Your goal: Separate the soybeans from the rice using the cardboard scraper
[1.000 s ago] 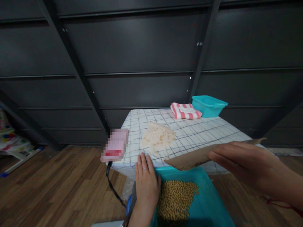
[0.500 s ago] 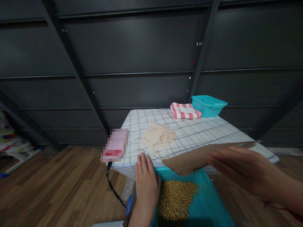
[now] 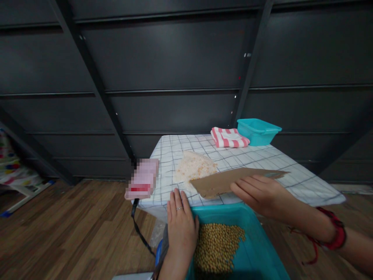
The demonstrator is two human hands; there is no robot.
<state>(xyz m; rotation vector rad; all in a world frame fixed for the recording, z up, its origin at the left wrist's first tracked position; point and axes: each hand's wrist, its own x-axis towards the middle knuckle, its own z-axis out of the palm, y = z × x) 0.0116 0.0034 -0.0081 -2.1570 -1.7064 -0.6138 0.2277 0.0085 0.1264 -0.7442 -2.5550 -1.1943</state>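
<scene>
My right hand (image 3: pixel 260 194) grips a torn strip of brown cardboard (image 3: pixel 215 182) and holds it low over the table's near part. The strip's left end meets the near side of a pale heap of rice-like grains (image 3: pixel 198 165) with yellowish beans mixed in. My left hand (image 3: pixel 181 221), a ring on one finger, lies flat with fingers stretched on the table edge and the left rim of a turquoise tub (image 3: pixel 256 233). Inside that tub, yellow-brown soybeans (image 3: pixel 217 247) cover the left part of the bottom.
A white checked cloth covers the table (image 3: pixel 256 157). At its back right stand a folded red-and-white striped towel (image 3: pixel 230 138) and a second turquoise tub (image 3: pixel 258 132). A blurred pink object (image 3: pixel 142 179) sits at the left edge, a black strap (image 3: pixel 140 229) hanging below. Dark panels (image 3: pixel 175 58) rise behind.
My right hand has carried the cardboard forward and left, from above the tub's far rim to the near side of the grain heap. My left hand has stayed in place.
</scene>
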